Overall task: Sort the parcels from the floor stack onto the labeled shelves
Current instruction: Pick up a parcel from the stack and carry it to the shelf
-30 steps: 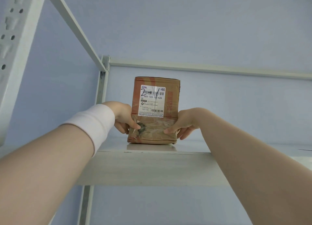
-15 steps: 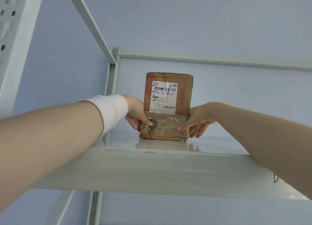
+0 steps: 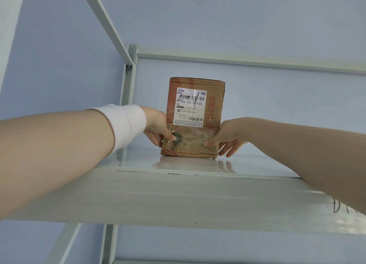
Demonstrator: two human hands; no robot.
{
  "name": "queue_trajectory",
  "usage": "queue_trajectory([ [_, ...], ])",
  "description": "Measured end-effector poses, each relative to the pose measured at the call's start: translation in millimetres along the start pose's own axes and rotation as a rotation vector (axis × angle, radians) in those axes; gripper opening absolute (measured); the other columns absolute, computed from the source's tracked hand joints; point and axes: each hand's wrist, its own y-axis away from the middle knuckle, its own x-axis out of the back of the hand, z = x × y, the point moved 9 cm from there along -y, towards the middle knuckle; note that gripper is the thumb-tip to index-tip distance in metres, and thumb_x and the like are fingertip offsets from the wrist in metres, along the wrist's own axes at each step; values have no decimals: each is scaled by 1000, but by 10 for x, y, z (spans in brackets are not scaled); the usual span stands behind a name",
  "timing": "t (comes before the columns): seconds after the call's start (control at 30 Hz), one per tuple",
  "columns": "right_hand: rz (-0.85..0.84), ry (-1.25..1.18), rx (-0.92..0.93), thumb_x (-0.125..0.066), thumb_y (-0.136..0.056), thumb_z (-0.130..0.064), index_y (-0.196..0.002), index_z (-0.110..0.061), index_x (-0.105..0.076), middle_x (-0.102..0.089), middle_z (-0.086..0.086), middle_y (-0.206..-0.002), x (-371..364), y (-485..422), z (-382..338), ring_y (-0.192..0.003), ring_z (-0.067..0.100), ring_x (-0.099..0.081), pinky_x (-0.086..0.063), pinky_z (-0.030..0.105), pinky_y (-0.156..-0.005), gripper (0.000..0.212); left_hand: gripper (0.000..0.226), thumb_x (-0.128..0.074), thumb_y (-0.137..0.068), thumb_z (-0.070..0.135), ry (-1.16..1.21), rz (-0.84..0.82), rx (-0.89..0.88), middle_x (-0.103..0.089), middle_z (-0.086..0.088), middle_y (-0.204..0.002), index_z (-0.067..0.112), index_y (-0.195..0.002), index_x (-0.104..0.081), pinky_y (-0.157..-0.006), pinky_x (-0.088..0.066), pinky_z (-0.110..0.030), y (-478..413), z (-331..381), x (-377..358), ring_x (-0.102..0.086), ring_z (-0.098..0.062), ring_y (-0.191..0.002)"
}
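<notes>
A brown cardboard parcel [image 3: 195,117] stands upright on the white metal shelf [image 3: 178,194], its white shipping label facing me with "2-1" handwritten over it. My left hand [image 3: 158,127], with a white wristband behind it, grips the parcel's lower left side, thumb on the front. My right hand [image 3: 227,137] holds the lower right side, thumb on the front and fingers spread behind the corner. The parcel's base rests on the shelf surface.
A slotted upright post [image 3: 128,85] and a diagonal brace [image 3: 107,24] frame the shelf at the left. A rear rail [image 3: 257,60] runs along the back against the pale blue wall. Black handwriting [image 3: 344,208] marks the shelf's front edge at the right.
The view has shifted so the shelf and parcel sit lower and further right in frame. Both hands keep the same grip on the parcel, which stays upright on the shelf.
</notes>
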Motion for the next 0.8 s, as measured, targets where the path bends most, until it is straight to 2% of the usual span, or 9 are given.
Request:
queue_trajectory([
  [0.1, 14, 15, -8, -66, -86, -29, -131, 0, -48, -57, 14, -127, 4, 53, 3, -114, 29, -59, -51, 42, -94, 57, 61, -66, -86, 25, -3, 4, 13, -62, -15, -123, 14, -140, -40, -85, -55, -28, 25, 4, -11, -66, -24, -103],
  [0.2, 13, 55, -41, -68, -84, -34, -136, -3, -42, -56, 14, -129, 13, 114, 8, -115, 31, -57, -50, 43, -95, 66, 63, -65, -87, 24, 10, -12, 53, -58, -18, -128, 9, -142, -37, -86, -54, -30, 90, -15, -13, -64, -27, -107],
  [0.33, 43, 131, -93, -68, -82, -39, -141, -5, -32, -52, 15, -132, 111, 252, 54, -117, 34, -55, -49, 46, -96, 77, 57, -65, -87, 27, -36, 9, 101, -57, -18, -129, -3, -130, -43, -93, -53, -35, 209, -34, 99, -64, -27, -109],
  [0.43, 108, 220, -94, -66, -84, -41, -142, -7, -31, -51, 16, -133, 220, 405, 63, -117, 36, -54, -46, 49, -98, 76, 52, -65, -86, 34, -125, 43, 102, -62, -14, -123, -3, -119, -52, -95, -51, -35, 310, 19, 209, -63, -24, -109],
  [0.63, 177, 416, 17, -53, -91, -45, -139, -6, -38, -51, 14, -136, 272, 912, -84, -122, 31, -51, -38, 40, -105, 63, 53, -58, -90, 37, -288, 97, 53, -57, -7, -131, 6, -131, -49, -102, -45, -39, 782, 360, 155, -58, -23, -117],
  [0.73, 199, 427, 93, -54, -91, -44, -134, -4, -43, -55, 13, -128, 279, 1166, -111, -111, 27, -53, -40, 36, -94, 60, 51, -55, -90, 45, -417, 189, 36, -57, -4, -128, 13, -130, -51, -93, -47, -32, 1046, 570, 170, -59, -24, -112],
  [0.8, 214, 427, 140, -55, -91, -43, -127, -2, -47, -56, 11, -106, 299, 1327, -96, -96, 25, -49, -39, 33, -83, 55, 54, -55, -88, 48, -484, 253, 40, -58, -4, -126, 13, -129, -55, -96, -47, -35, 1223, 684, 174, -58, -26, -110],
])
